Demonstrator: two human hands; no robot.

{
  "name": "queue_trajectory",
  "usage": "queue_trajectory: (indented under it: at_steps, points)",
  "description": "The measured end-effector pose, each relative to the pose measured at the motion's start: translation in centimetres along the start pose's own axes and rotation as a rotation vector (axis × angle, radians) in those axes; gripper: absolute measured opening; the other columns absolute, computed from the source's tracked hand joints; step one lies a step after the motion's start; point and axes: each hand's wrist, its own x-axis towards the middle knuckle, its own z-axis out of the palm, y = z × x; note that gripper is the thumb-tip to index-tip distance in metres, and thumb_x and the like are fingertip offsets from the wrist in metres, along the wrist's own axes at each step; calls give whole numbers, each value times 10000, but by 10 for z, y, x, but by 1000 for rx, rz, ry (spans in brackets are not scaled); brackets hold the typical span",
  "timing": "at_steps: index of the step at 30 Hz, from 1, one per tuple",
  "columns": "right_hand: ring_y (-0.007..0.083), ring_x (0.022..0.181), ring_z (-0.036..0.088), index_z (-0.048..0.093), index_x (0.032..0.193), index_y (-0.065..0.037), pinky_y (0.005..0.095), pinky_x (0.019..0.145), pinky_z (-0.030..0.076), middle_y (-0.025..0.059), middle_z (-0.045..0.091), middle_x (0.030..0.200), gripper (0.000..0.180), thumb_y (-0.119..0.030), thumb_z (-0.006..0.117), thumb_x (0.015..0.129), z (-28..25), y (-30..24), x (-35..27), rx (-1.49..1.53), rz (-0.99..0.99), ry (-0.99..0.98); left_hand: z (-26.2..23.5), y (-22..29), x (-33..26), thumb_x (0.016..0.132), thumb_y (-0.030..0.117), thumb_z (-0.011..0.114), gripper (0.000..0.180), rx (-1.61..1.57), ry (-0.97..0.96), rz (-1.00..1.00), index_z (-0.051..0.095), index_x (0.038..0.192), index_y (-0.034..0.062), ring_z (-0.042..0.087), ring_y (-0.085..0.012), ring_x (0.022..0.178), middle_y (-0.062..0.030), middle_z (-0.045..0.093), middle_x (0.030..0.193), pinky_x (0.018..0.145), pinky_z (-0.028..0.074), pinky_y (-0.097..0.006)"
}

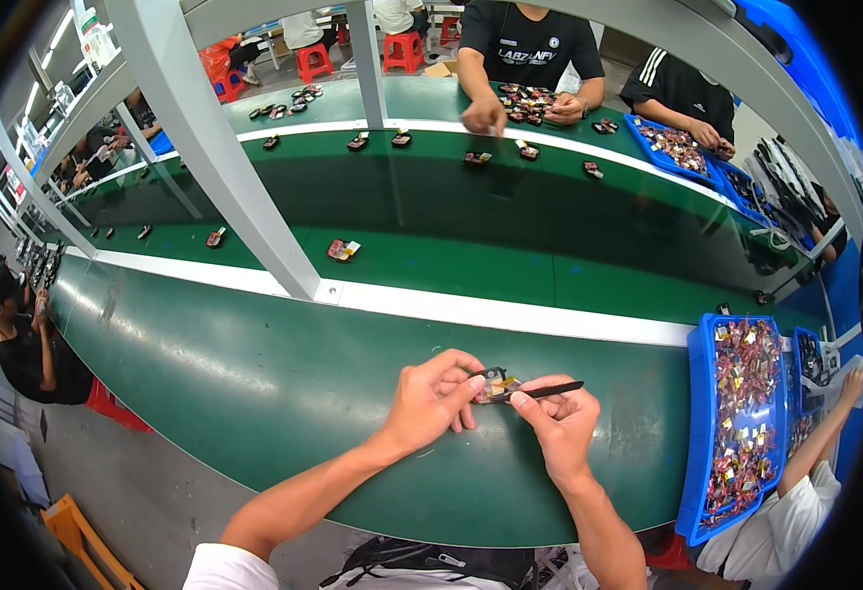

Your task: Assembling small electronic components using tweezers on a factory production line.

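Head view, clock centred on the piece in hand, 12 pointing away from the worker. Small black-framed part (495,386) with yellowish and reddish bits sat between both hands, over the near green tabletop (254,383). Couldn't tell if it touched the surface or was held just clear.

Left hand (433,398), at 9: narrow pinch, thumb and fingers closed on the part's frame. Right hand (561,418), at 4: closed on a slim black tool (557,389), thumb on its near side, free end sticking out toward 3. Working tip was lost against the part; couldn't tell whether it made contact.

Blue tray (694,442) at 3, well apart from the hands, loaded with many small reddish wired pieces. White rail (500,313) at 12, along the tabletop's far edge; dark green belt (471,265) beyond it. Loose unit (343,250) lay on the belt between 10 and 11, past the foot of a grey post (225,147).

Co-worker (530,49) across at 12 had one arm over the far edge of the belt, pile of similar units (525,102) in front. Another person (23,334) sat at 9, far end. Black bag (431,562) at 6–7, below the table edge.
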Motion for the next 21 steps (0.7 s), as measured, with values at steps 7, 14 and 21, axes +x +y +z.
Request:
queue_trajectory:
  at_steps: [7, 14, 21]
  points:
    - [92, 729, 667, 667, 985, 59, 193, 603, 495, 113, 723, 883, 136, 73, 738, 870, 2, -2, 1, 54, 20, -7, -2, -2, 0, 990, 42, 628, 202, 18, 7, 4, 658, 1154, -71, 682, -139, 589, -121, 719, 843, 460, 497, -241]
    - [106, 741, 677, 668, 983, 62, 204, 635, 520, 121, 725, 893, 130, 76, 735, 872, 1, -2, 1, 59, 37, -17, -3, 0, 1, 1000, 50, 624, 230, 115, -16, 39, 675, 1183, -81, 676, -132, 596, -125, 724, 863, 480, 506, -234]
    - [34, 677, 591, 678, 989, 64, 171, 566, 439, 77, 710, 870, 135, 80, 745, 873, 1, -4, 1, 54, 46, -23, -7, -2, 4, 1010, 79, 621, 254, 70, -57, -27, 669, 1204, -77, 680, -137, 605, -121, 725, 873, 489, 520, -239]
